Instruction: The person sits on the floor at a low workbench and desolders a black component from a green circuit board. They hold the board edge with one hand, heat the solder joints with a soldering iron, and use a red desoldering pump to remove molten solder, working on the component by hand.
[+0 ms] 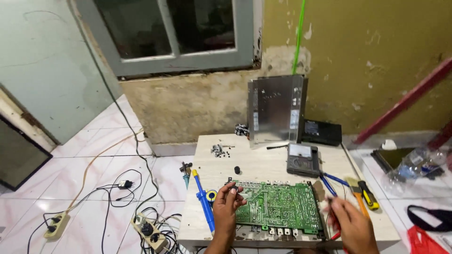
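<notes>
Left hand [227, 203]: fingers closed on the near-left corner of the green circuit board [278, 206], steadying it flat on the desk [259, 165].
Right hand [352, 225]: blurred, fingertips pinched on something small and thin at the board's right edge; what it is cannot be told.
Blue soldering iron [203, 197]: beside the left hand, lying within reach.
Paintbrush [356, 192], yellow-handled screwdriver [368, 194]: right of the board.
Multimeter [302, 160]: behind the board.
Loose screws [218, 150]: far-left corner.
Metal cover [276, 109]: propped against the wall.
</notes>
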